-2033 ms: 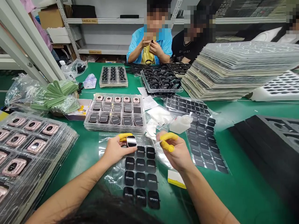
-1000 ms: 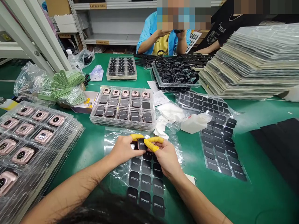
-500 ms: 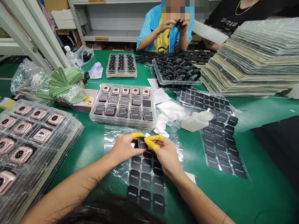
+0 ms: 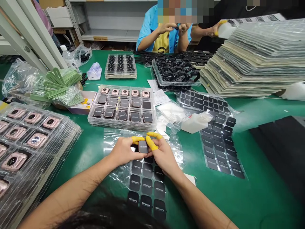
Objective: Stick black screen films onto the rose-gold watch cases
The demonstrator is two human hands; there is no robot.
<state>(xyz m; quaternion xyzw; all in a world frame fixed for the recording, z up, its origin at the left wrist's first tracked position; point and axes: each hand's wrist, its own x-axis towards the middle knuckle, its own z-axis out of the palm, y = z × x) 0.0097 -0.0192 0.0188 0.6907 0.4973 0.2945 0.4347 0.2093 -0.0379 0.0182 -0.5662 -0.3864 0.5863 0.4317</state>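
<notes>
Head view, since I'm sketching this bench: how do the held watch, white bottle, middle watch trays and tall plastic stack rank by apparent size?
Largest to smallest:
1. Tall plastic stack, cut off by the right edge
2. Middle watch trays
3. White bottle
4. Held watch

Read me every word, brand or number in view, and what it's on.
"HiFuture": watch in the left hand.
"HiFuture": near black stickers.
"HiFuture": front-row tray watches, faintly.
Too small or blurred: farther stickers, clear bottle's label, shelf tag, paper slip.
</notes>
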